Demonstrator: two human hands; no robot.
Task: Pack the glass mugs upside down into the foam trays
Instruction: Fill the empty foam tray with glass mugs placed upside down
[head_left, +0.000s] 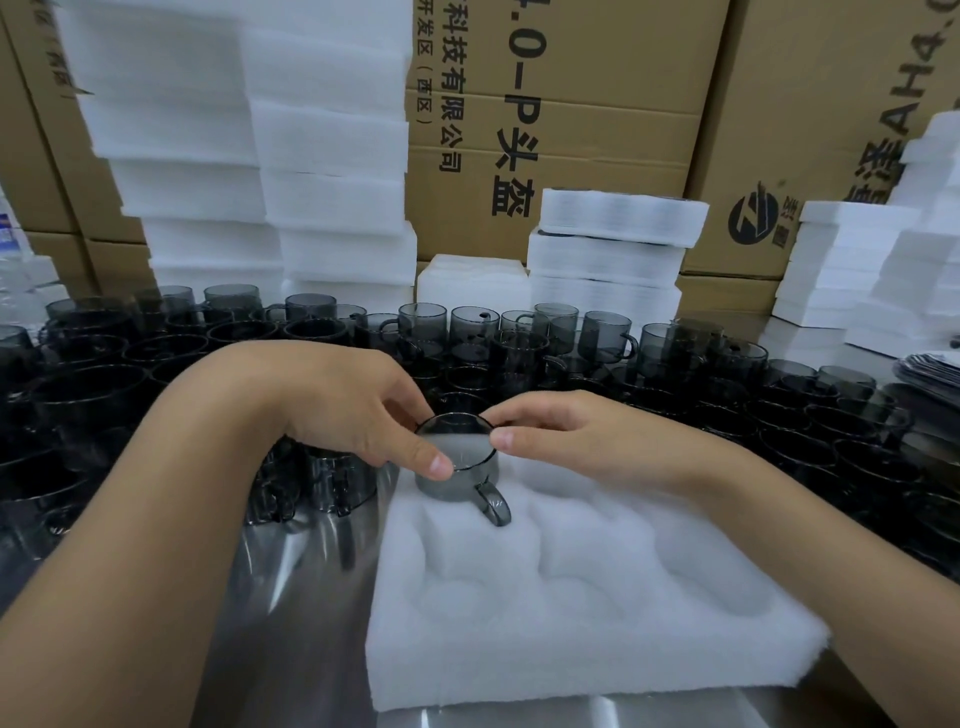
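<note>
A white foam tray (571, 639) with several moulded pockets lies on the steel table in front of me. One smoky grey glass mug (460, 475) sits upside down in the tray's far left pocket, its handle pointing toward me. My left hand (358, 410) pinches the mug's upturned base from the left with thumb and fingers. My right hand (566, 436) pinches the same base from the right. The other pockets hold nothing.
Several dark glass mugs (519, 343) crowd the table behind and on both sides of the tray. Stacks of white foam trays (332, 171) and cardboard boxes (597, 104) stand at the back. A strip of bare steel table (311, 597) shows left of the tray.
</note>
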